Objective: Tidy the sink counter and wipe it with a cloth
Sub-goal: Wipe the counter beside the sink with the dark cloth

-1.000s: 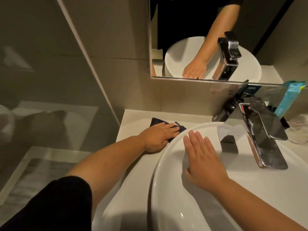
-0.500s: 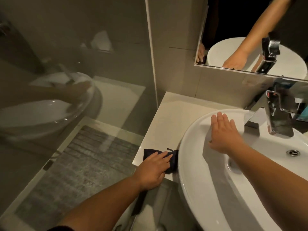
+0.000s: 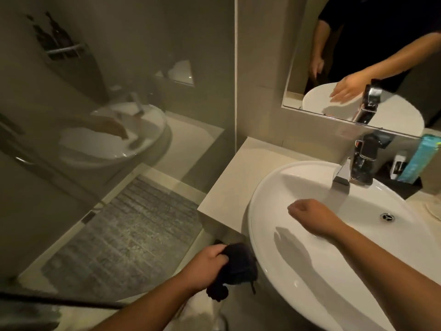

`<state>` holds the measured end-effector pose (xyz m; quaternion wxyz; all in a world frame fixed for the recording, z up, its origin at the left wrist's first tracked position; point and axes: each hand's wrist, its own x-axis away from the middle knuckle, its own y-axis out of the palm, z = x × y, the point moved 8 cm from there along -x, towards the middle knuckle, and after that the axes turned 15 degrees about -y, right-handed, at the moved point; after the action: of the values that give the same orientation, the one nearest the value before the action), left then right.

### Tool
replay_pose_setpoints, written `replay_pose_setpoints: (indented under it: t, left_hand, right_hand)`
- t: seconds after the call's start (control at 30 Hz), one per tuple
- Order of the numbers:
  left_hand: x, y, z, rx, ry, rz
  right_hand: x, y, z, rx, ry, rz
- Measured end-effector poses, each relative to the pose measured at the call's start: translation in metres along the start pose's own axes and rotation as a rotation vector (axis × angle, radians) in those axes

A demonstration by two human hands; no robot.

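Note:
My left hand [image 3: 205,266] grips a bunched dark cloth [image 3: 236,266] below the front edge of the beige counter [image 3: 241,177], beside the basin's left side. The cloth hangs off the counter, in the air. My right hand [image 3: 310,216] hovers over the white round basin [image 3: 269,187] with its fingers curled down and nothing in it. A chrome tap [image 3: 358,161] stands at the basin's back.
A black tray [image 3: 405,187] with a teal packet [image 3: 422,158] and small items sits right of the tap. A mirror [image 3: 358,56] hangs above. A glass shower partition [image 3: 119,115] stands left of the counter, with a grey mat [image 3: 124,235] on the floor.
My left hand has drawn the cloth from the counter's back to its front edge and off it, bunching it. My right hand has lifted off the basin rim and curled.

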<state>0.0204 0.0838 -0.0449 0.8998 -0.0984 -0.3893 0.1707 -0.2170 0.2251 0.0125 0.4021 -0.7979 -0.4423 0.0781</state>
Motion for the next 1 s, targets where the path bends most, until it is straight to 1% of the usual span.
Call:
replay_pose_setpoints:
  t: [0.07,0.1,0.13,0.2,0.23,0.3,0.37,0.4,0.43,0.47,0.5,0.53,0.57,0.63,0.7,0.73,0.8,0.9,0.93,1.0]
  left_hand:
    - [0.018,-0.006,0.017,0.119,-0.032,0.018]
    - [0.029,-0.007,0.030,0.107,-0.009,0.038]
    - [0.041,-0.007,0.047,0.035,0.054,0.071]
    - [0.065,0.001,0.084,-0.250,0.256,0.157]
    - [0.078,0.010,0.101,-0.417,0.373,0.209]
    - [0.099,0.031,0.123,-0.683,0.577,0.311]
    - [0.116,0.053,0.135,-0.916,0.786,0.424]
    - [0.123,0.061,0.137,-0.993,0.851,0.452]
    - [0.128,0.066,0.137,-1.017,0.894,0.470]
    - [0.136,0.068,0.137,-0.997,0.928,0.456]
    - [0.147,0.069,0.139,-0.922,0.976,0.434]
    - [0.157,0.065,0.141,-0.788,0.990,0.374]
    - [0.163,0.059,0.144,-0.614,0.944,0.285]
    - [0.159,0.045,0.144,-0.319,0.747,0.140]
    - [0.143,0.035,0.141,-0.181,0.594,0.072]
    - [0.137,0.034,0.142,-0.169,0.562,0.025]
    - [0.132,0.037,0.144,-0.251,0.568,-0.041]
    - [0.143,0.032,0.150,-0.393,0.663,0.000]
    - [0.150,0.029,0.150,-0.425,0.703,0.022]
    - [0.166,0.023,0.148,-0.491,0.773,0.081]
  right_hand:
    - [0.043,0.015,-0.020,-0.304,0.057,-0.031]
    - [0.063,0.023,-0.030,-0.425,0.090,-0.065]
    - [0.080,0.029,-0.039,-0.511,0.114,-0.104]
    - [0.101,0.038,-0.052,-0.672,0.155,-0.150]
    - [0.107,0.039,-0.057,-0.769,0.170,-0.143]
    - [0.113,0.032,-0.068,-0.924,0.168,-0.081]
    - [0.116,0.016,-0.077,-0.997,0.128,0.014]
    - [0.117,0.007,-0.081,-1.021,0.099,0.065]
    - [0.120,-0.001,-0.084,-1.033,0.071,0.114]
    - [0.126,-0.009,-0.085,-1.029,0.046,0.162]
    - [0.132,-0.017,-0.085,-1.016,0.022,0.209]
    - [0.139,-0.024,-0.086,-0.993,-0.009,0.248]
    - [0.146,-0.031,-0.088,-0.963,-0.050,0.280]
    - [0.162,-0.045,-0.094,-0.913,-0.130,0.313]
    - [0.177,-0.054,-0.103,-0.910,-0.185,0.321]
    - [0.184,-0.056,-0.107,-0.924,-0.210,0.317]
    - [0.200,-0.058,-0.116,-0.920,-0.256,0.316]
    - [0.225,-0.059,-0.122,-0.813,-0.287,0.361]
    - [0.234,-0.058,-0.122,-0.734,-0.299,0.379]
    - [0.252,-0.054,-0.123,-0.489,-0.297,0.384]
